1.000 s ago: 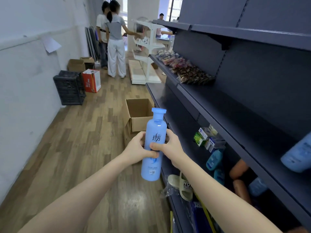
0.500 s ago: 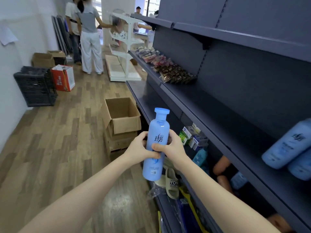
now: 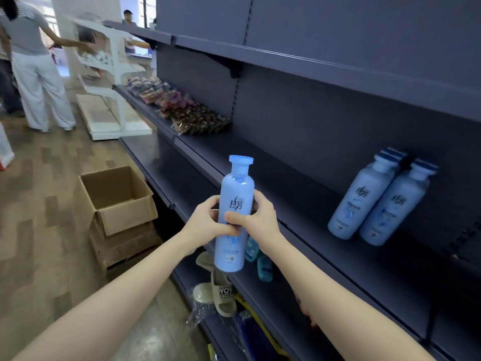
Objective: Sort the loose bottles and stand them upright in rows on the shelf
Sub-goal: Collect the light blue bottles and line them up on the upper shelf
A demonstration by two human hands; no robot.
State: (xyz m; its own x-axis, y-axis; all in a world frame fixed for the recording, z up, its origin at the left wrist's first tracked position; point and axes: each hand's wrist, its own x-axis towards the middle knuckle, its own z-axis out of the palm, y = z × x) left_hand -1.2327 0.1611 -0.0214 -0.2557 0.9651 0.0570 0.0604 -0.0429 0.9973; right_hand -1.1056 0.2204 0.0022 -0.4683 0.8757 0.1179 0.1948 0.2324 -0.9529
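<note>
I hold a light blue bottle with a blue cap upright in front of the dark shelf, above its front edge. My left hand grips its middle from the left, and my right hand grips it from the right with the thumb across the label. Two matching blue bottles stand side by side on the same shelf to the right, close to the back panel. Small teal bottles lie on the shelf below, partly hidden by my right wrist.
An open cardboard box stands on the wooden floor at the left. Packaged goods lie further along the shelf. Slippers in plastic sit on the bottom shelf. A person in white trousers stands by a white rack at the far left.
My view has swung right toward the shelf, bringing the two standing bottles fully into sight. The held bottle has risen a little; both hands keep their grip.
</note>
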